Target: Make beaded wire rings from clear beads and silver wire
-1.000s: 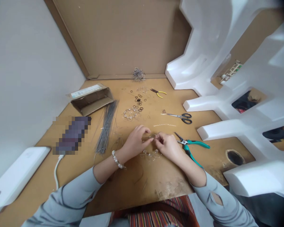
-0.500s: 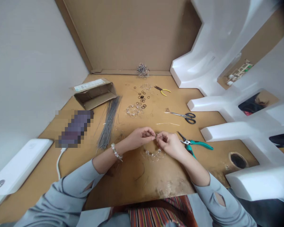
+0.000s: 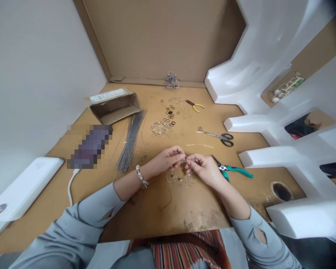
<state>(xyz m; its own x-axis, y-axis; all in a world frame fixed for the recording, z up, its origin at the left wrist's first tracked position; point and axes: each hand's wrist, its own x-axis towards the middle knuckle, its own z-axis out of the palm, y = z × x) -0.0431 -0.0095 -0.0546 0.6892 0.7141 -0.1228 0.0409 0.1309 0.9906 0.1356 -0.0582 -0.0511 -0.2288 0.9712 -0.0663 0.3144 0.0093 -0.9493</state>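
Note:
Near the middle of the table, a ring of thin wire with clear beads (image 3: 180, 180) hangs or lies just below my fingers. My left hand (image 3: 169, 161) pinches the upper part of it, with a beaded bracelet (image 3: 141, 176) around that wrist. Close beside it, my right hand (image 3: 203, 168) is also closed on the wire, thumb against forefinger. The fingertips of both hands almost meet, and they hide the exact grip. Green-handled pliers (image 3: 235, 170) lie just right of my right hand.
Black-handled scissors (image 3: 220, 138) and yellow-handled pliers (image 3: 195, 105) lie farther back. Another beaded wire ring (image 3: 160, 128) sits near small dark rings (image 3: 170, 114). On the left are a bundle of grey wires (image 3: 130, 144), an open cardboard box (image 3: 116, 108) and a white power bank (image 3: 25, 188).
My left hand has come in to the right, its fingers closing on the wire beside my right hand. The whole view has shifted slightly; the tools have stayed in place.

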